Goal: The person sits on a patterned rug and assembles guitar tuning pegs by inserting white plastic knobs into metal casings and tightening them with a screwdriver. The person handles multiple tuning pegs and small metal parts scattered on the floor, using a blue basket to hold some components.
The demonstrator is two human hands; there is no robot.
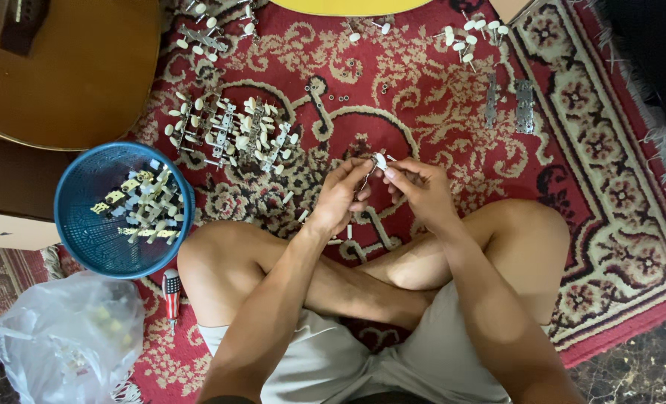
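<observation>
I sit cross-legged on a red patterned carpet (617,247). My left hand (340,196) and my right hand (421,191) meet in front of my knees. Together they pinch a small metal tuning peg with a white knob (378,160). The thin metal shaft runs down between my left fingers, and my right fingertips touch the white knob. A pile of similar tuning machines with cream knobs (232,135) lies on the carpet to the upper left of my hands.
A blue plastic basket (82,224) holding several tuner parts stands by my left knee. A screwdriver with a red striped handle (171,294) lies beside it. A clear plastic bag (56,344), a brown guitar body (71,75), loose pegs (471,34) and metal plates (524,106) surround me.
</observation>
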